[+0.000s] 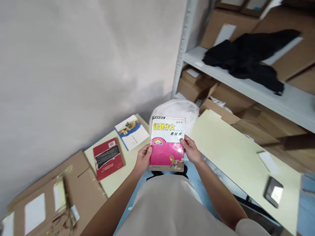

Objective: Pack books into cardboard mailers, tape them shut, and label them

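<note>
Before a pale cloth shirt (162, 203): glossy pink-and-white composition book (167, 152)

Its side edges are clamped between the fingers of the left hand (144, 158) and right hand (191, 149). On a smooth yellowish desk (129, 160), a red book (108, 159) and blue-and-white paperback (132, 132) are laid flat.

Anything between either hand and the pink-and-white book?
Nothing visible. The left hand and right hand already hold the pink-and-white book by its opposite side edges, thumbs on the cover. The white plastic bag shows behind the book's top edge, not between it and either hand.
</note>
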Demonstrator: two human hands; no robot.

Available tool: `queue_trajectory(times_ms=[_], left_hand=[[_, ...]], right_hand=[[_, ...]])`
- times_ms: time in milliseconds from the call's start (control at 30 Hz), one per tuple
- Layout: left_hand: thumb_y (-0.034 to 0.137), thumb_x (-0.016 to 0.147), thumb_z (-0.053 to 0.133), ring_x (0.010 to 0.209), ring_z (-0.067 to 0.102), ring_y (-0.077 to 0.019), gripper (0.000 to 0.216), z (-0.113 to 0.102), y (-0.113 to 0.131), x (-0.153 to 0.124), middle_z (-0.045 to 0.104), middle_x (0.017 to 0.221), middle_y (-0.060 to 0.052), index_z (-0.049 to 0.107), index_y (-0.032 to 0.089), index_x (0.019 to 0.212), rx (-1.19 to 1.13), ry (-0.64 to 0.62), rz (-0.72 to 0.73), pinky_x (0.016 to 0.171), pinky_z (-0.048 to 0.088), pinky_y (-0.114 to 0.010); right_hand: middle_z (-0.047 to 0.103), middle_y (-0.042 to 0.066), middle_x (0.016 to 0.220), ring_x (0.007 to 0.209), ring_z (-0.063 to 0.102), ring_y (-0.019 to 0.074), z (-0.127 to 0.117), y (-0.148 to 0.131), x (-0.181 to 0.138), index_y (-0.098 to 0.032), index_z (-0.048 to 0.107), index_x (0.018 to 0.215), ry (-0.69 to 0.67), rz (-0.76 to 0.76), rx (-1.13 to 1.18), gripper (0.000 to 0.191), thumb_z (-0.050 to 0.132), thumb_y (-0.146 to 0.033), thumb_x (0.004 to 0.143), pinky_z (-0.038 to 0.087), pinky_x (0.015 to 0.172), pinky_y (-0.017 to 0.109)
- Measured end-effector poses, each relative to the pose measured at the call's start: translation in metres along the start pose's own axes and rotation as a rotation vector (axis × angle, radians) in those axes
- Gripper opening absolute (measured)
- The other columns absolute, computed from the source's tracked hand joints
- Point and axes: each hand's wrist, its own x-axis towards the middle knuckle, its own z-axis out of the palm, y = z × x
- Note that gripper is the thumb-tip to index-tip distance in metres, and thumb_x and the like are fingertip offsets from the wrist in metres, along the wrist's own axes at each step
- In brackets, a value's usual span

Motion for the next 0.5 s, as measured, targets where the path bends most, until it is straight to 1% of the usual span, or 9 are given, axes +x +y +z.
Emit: queue_trajectory(times_ms=[100,133,200,233,300,400,500], left_hand=[[0.055,0.072,0.071,0.084,0.069,-0.0241,0.056,0.046,-0.011,0.009,0.074,0.094,-0.008,0.063,0.018,0.115,-0.008,-0.198,-0.074,0.069,0.054,-0.033],[0.052,0.073,0.071,0.084,0.070,-0.0239,0.057,0.064,-0.015,0.011,0.074,0.095,-0.008,0.061,0.019,0.118,-0.008,-0.277,-0.112,0.071,0.054,-0.033],[0.048,0.074,0.072,0.087,0.069,-0.0240,0.053,0.102,-0.025,0.013,0.073,0.099,-0.009,0.061,0.018,0.117,0.025,-0.430,-0.172,0.074,0.054,-0.034],[0.046,0.074,0.072,0.089,0.069,-0.0241,0.051,0.121,-0.031,0.014,0.073,0.101,-0.010,0.062,0.017,0.115,0.059,-0.486,-0.186,0.076,0.053,-0.034],[0.042,0.072,0.075,0.093,0.068,-0.0243,0.048,0.162,-0.042,0.014,0.072,0.104,-0.010,0.063,0.016,0.111,0.132,-0.523,-0.189,0.079,0.052,-0.033],[0.042,0.070,0.076,0.093,0.068,-0.0247,0.049,0.218,-0.059,0.014,0.072,0.102,-0.010,0.061,0.016,0.108,0.181,-0.483,-0.201,0.080,0.052,-0.034],[0.043,0.069,0.076,0.092,0.069,-0.0255,0.049,0.263,-0.074,0.015,0.073,0.100,-0.010,0.061,0.016,0.108,0.174,-0.519,-0.229,0.081,0.053,-0.035]], right_hand=[[0.073,0.004,0.094,0.068,0.066,0.0198,-0.054,-0.005,-0.019,-0.026,0.063,0.117,0.128,-0.056,0.073,0.049,0.065,-0.056,0.078,0.049,0.051,0.029],[0.073,0.004,0.091,0.066,0.065,0.0195,-0.074,-0.008,-0.027,-0.026,0.062,0.116,0.166,-0.062,0.091,0.049,0.065,-0.057,0.078,0.047,0.050,0.029],[0.073,0.003,0.088,0.067,0.066,0.0196,-0.113,-0.014,-0.043,-0.026,0.062,0.115,0.241,-0.065,0.122,0.048,0.065,-0.056,0.078,0.047,0.049,0.028],[0.073,0.003,0.088,0.069,0.066,0.0200,-0.133,-0.016,-0.051,-0.026,0.062,0.114,0.281,-0.067,0.137,0.048,0.066,-0.056,0.077,0.047,0.049,0.028],[0.073,0.003,0.089,0.072,0.067,0.0204,-0.170,-0.020,-0.067,-0.026,0.063,0.110,0.360,-0.067,0.165,0.047,0.067,-0.056,0.075,0.048,0.051,0.028],[0.073,0.002,0.089,0.072,0.067,0.0201,-0.219,-0.021,-0.088,-0.026,0.062,0.108,0.458,-0.063,0.197,0.047,0.069,-0.057,0.073,0.048,0.049,0.026],[0.073,0.003,0.093,0.074,0.067,0.0205,-0.257,-0.021,-0.107,-0.027,0.061,0.112,0.520,-0.062,0.206,0.050,0.067,-0.058,0.074,0.048,0.049,0.026]])
